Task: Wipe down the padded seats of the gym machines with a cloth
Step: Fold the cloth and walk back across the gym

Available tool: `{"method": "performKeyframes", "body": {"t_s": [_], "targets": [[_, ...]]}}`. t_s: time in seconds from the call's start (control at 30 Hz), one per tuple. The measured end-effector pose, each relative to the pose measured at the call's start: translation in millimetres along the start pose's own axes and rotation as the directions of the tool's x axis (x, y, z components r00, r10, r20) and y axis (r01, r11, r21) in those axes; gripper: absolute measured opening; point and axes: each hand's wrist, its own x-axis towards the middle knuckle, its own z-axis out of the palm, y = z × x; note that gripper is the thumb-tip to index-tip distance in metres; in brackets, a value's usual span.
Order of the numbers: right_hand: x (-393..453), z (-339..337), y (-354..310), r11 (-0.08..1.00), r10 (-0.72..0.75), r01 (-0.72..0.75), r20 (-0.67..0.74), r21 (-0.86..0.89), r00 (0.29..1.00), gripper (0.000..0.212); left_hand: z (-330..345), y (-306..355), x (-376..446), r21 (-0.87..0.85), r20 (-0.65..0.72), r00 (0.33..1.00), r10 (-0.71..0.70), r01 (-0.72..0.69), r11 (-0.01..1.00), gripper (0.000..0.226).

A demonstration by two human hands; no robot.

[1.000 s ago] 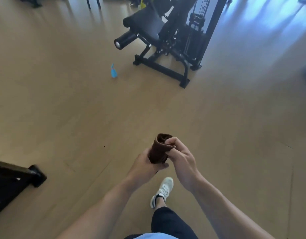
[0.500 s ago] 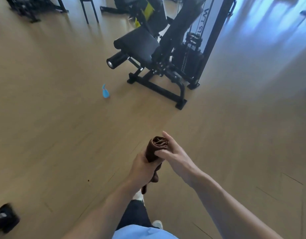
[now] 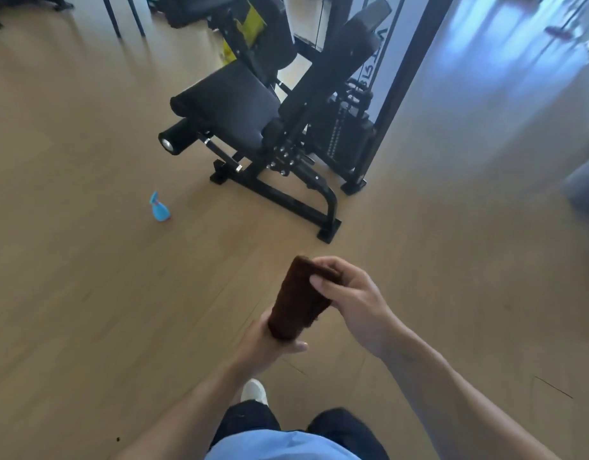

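Both hands (image 3: 349, 303) raised together, fingers (image 3: 323, 282) curled closed.

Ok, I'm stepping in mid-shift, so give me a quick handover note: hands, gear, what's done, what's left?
Left hand: grips the lower end of the folded brown cloth.
Right hand: pinches the cloth's upper end.
Padded seat of the black machine is ahead, out of reach, untouched by the cloth.
Blue spray bottle stands on the floor left of the machine.
Done: cloth in hand. Left: walk up, wipe this seat. Whether other machines were wiped can't be told.

Pale wood floor (image 3: 87, 293) with bluish window glare
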Motion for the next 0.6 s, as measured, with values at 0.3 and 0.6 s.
{"method": "performKeyframes", "body": {"t_s": [0.3, 0.6], "targets": [[175, -120, -29, 0.91, 0.188, -0.019, -0.372, 0.413, 0.909, 0.027, -27, 58, 161, -0.28, 0.145, 0.953, -0.268, 0.299, 0.912, 0.057], [322, -284, -4, 0.83, 0.558, -0.542, -0.241, 0.135, 0.794, 0.025, -1, 122, 317, -0.659, -0.137, 0.766, -0.628, 0.403, 0.635, 0.022]]}}
